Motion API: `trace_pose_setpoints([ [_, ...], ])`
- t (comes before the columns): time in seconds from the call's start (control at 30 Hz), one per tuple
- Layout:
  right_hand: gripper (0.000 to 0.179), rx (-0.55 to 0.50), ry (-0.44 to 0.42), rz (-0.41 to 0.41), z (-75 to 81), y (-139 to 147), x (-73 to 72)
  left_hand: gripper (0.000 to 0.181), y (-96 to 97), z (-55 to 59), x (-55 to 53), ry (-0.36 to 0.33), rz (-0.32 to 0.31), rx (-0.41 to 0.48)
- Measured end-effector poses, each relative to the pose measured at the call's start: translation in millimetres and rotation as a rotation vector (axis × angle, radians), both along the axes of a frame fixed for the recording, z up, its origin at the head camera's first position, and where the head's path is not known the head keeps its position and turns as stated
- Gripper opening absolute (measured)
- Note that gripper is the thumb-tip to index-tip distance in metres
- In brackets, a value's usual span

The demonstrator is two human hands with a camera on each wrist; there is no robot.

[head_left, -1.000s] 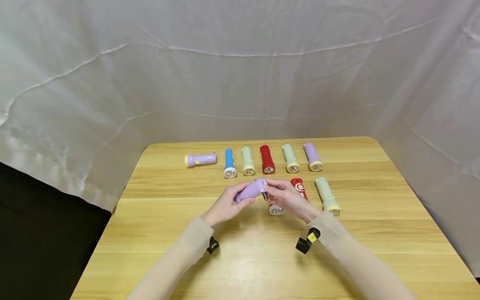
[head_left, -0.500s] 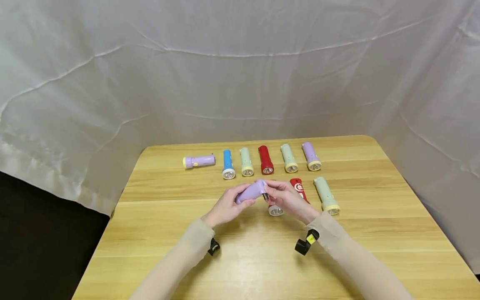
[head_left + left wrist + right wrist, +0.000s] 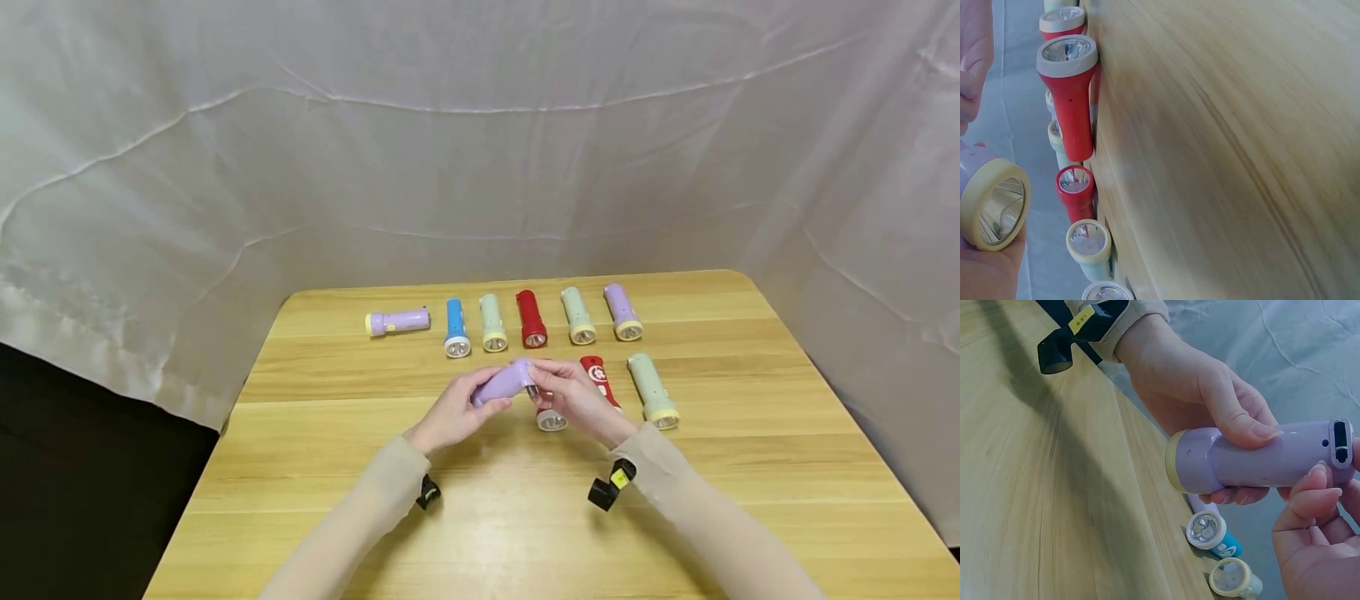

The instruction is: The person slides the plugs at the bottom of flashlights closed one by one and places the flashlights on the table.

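Note:
Over the middle of the table, my left hand [image 3: 453,414] grips a purple flashlight [image 3: 498,385] round its body, thumb along one side. In the left wrist view its cream-rimmed lens [image 3: 1004,212] points toward the camera. At the tail end my right hand [image 3: 581,400] pinches the flashlight with thumb and fingertips. The right wrist view shows a slotted tail piece [image 3: 1340,442], dark with a bit of metal inside, beside the right fingers [image 3: 1313,487]. A short metal piece shows under the tail in the head view; the right fingers partly hide it.
Behind the hands lies a row of flashlights: purple [image 3: 401,322], blue [image 3: 455,325], pale green [image 3: 492,321], red [image 3: 531,317] and others. Nearer, a red one with a white rim [image 3: 552,421], another red [image 3: 597,379] and a pale green one [image 3: 651,387] lie by the right hand.
The head view has shifted slightly. Both hands keep nearly the same hold on the purple flashlight; the right hand has moved only a little at its tail.

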State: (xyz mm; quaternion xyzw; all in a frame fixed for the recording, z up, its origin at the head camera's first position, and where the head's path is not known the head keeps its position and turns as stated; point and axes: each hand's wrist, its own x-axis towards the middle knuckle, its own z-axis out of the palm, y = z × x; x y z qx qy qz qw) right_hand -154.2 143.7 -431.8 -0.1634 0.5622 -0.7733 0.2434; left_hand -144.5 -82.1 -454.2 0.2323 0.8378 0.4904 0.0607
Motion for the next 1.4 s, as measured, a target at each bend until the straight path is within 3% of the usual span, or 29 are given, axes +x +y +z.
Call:
trace_pose_setpoints([
  [0.23,0.029,0.003,-0.001,-0.024,0.9,-1,-0.4,0.05,1.2,1.5,0.2,0.012,-0.01,0.006],
  [0.63,0.033,0.09,-0.018,-0.16,4.6,-5,-1.7,0.049,4.5,1.8,1.9,0.025,0.0,-0.011],
  [0.87,0.026,0.145,-0.022,-0.225,8.9,-9,-1.1,0.052,3.3,4.7,0.5,0.046,0.004,-0.079],
  [1.03,0.025,0.111,0.002,-0.213,8.6,-11,0.3,0.051,1.0,7.9,-1.6,0.086,0.008,-0.143],
  [1.23,0.029,0.042,0.028,-0.158,5.6,-10,0.7,0.05,-1.2,12.3,-2.7,0.118,0.0,-0.159],
  [1.4,0.029,0.047,0.042,-0.15,2.8,-9,1.7,0.051,-3.0,12.0,-2.6,0.143,-0.029,-0.168],
])
